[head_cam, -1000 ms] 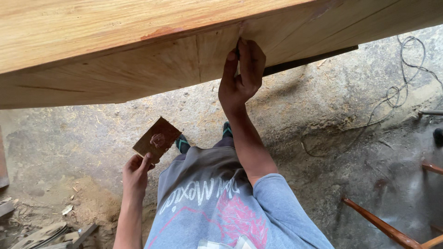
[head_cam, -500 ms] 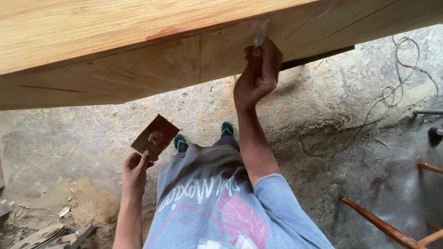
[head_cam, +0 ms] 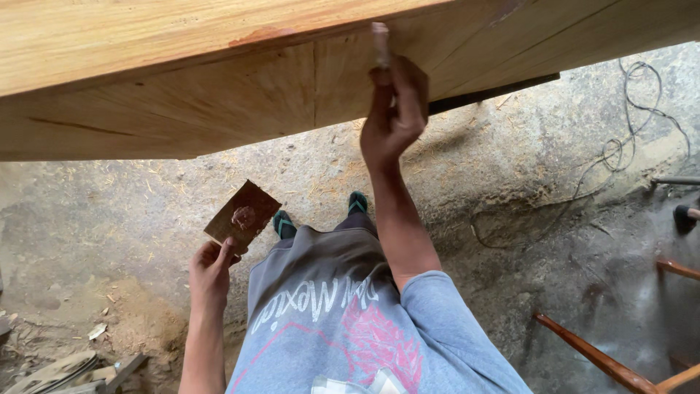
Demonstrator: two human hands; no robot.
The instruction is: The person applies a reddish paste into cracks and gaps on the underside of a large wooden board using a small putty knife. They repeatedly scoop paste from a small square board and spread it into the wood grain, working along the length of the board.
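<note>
A large pale wooden slab (head_cam: 182, 87) fills the top of the view, its side face turned towards me. My right hand (head_cam: 394, 117) is raised against that face and grips a small scraper blade (head_cam: 380, 44), whose tip rests near the slab's upper edge by a reddish filler smear (head_cam: 255, 35). My left hand (head_cam: 211, 273) is held low at my side and holds a small brown board (head_cam: 243, 217) with a dab of reddish-brown paste on it.
Below me is a dusty concrete floor (head_cam: 510, 168) with sawdust. A thin cable (head_cam: 634, 138) loops at the right. Reddish wooden legs (head_cam: 598, 357) stand at the lower right. Wood scraps (head_cam: 65, 368) lie at the lower left. My sandalled feet (head_cam: 321, 215) show under the slab.
My right hand has slid upward along the slab's side face, bringing the scraper to the upper edge. My left hand with the paste board has stayed nearly still.
</note>
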